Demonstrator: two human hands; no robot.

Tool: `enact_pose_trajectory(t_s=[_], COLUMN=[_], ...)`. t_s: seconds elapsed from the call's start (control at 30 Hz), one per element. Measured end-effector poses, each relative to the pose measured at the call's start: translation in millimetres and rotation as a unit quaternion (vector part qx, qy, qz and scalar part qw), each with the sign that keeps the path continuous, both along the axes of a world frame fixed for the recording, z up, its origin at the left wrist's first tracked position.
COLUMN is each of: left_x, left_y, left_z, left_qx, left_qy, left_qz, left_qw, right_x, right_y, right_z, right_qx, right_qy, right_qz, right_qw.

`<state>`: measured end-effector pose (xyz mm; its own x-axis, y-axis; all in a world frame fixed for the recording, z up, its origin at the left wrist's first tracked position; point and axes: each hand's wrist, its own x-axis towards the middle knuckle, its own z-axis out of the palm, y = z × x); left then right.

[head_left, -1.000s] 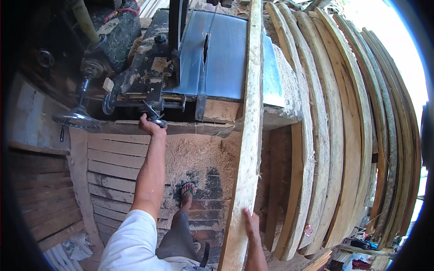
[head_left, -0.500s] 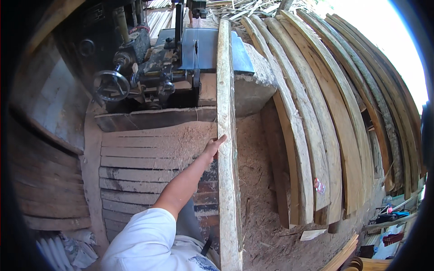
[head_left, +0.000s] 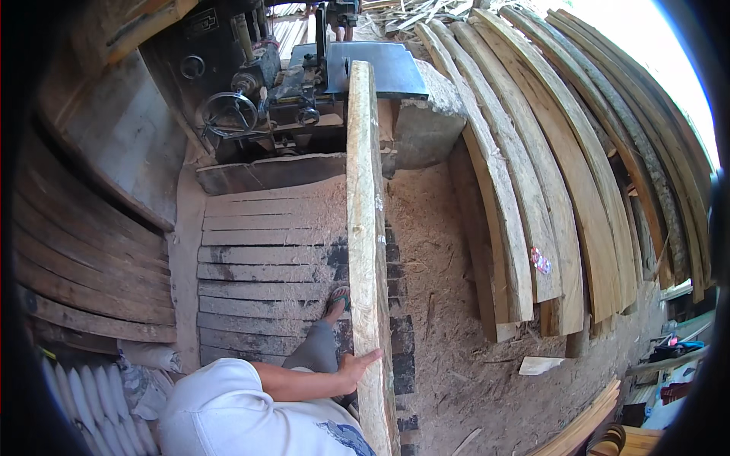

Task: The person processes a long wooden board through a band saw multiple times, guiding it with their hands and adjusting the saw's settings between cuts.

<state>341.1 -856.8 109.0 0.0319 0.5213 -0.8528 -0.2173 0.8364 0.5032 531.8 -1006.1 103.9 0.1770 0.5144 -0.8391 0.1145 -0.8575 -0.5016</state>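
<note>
A long squared timber beam (head_left: 365, 251) runs away from me, from the lower edge up to a machine's blue-grey metal table (head_left: 399, 72). Its far end overlaps the table's near edge in view; whether it rests there I cannot tell. My left hand (head_left: 356, 370) grips the beam near its close end, thumb across the upper face. The other fingers are hidden at its side and underneath. My right hand does not show.
Left of the table is a dark machine with a handwheel (head_left: 228, 114). Several long timbers (head_left: 525, 190) lie along the right. Sawdust-covered slats (head_left: 258, 253) make up the floor, with my sandalled foot (head_left: 339, 298) on them. Filled white sacks (head_left: 91, 391) sit lower left.
The beam has come back toward me, its far end moving from past the table to its near edge. My left hand has moved down and closer, arm now bent. My foot has come into view.
</note>
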Motion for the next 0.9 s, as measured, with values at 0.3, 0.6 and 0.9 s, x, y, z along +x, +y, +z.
enact_pose_trajectory(t_s=[0.3, 0.6, 0.9], left_x=[-26, -64, -132], left_y=[16, 161, 423], left_z=[26, 10, -31], left_qx=[0.065, 0.138, 0.173], left_qy=[-0.085, -0.066, -0.003], left_qz=[0.072, 0.066, 0.025], left_qw=[0.992, 0.986, 0.985], right_x=[-11, -26, -70], right_y=[15, 89, 247], right_z=[-3, -13, -32], right_qx=[0.011, 0.003, -0.008], right_qy=[0.007, -0.005, -0.039], right_qz=[0.0, 0.035, 0.077], right_qw=[1.0, 0.999, 0.996])
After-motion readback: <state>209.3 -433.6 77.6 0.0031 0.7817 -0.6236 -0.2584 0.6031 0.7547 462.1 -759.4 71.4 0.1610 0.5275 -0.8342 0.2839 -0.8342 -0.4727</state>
